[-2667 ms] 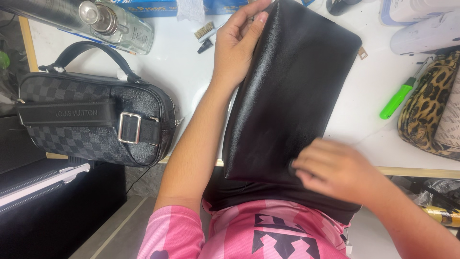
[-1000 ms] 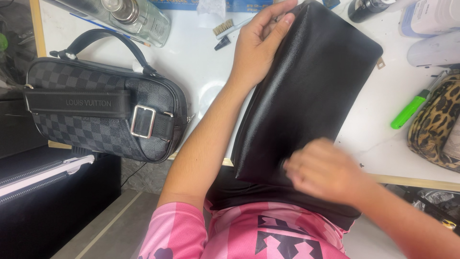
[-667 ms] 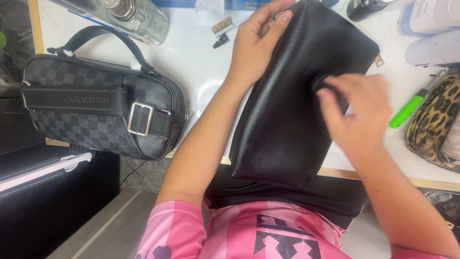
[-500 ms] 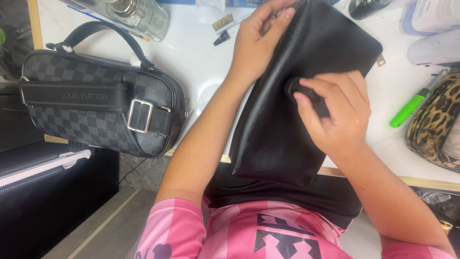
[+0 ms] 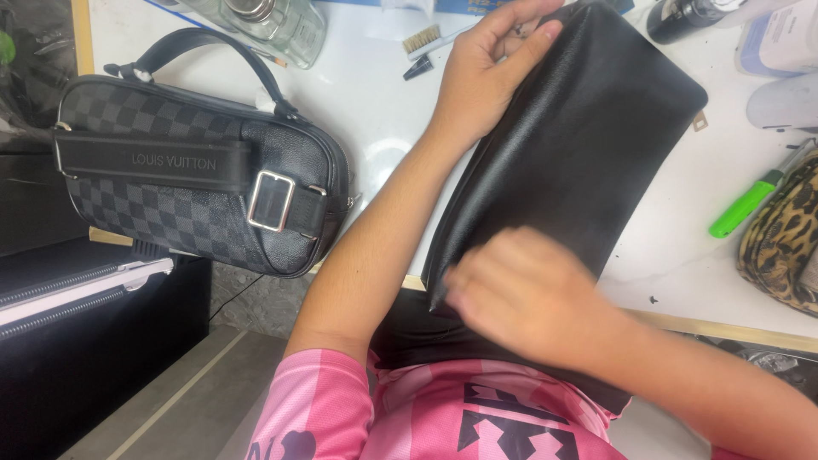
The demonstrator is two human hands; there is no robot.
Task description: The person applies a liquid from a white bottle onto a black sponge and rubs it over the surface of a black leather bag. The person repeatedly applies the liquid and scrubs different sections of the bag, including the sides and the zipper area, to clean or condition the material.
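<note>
head view, looking down on a white bench [image 5: 375,128] with a wooden edge.

largest item: flat black leather pouch [image 5: 571,162], lying diagonally, upper end on the bench, lower end hanging past the near edge toward the person's lap. left hand [image 5: 490,72] lies on its upper left edge, fingers spread along the rim and pressing flat, not wrapped round it. right hand [image 5: 524,294] sits over the lower end, blurred by motion; fingers look loosely curled against the leather, but whether this grip pinches anything i cannot tell.

next: dark checkered handbag [image 5: 200,183] with a top handle and a metal buckle, at the left edge of the bench, well apart from the pouch. leopard-print bag [image 5: 784,243] at the right border, partly cut off. glass bottle [image 5: 273,21] at top left. green marker [image 5: 750,204] between the pouch and the leopard-print bag. small brush [image 5: 423,40] just beside the left hand.

risk, as judged: the pouch overhangs the bench and is pinned only by a flat left palm; a firm stroke from the right hand could drag it off toward the lap. a wide sweep to the right could knock the marker. the brush lies close enough to the left hand to be nudged.
</note>
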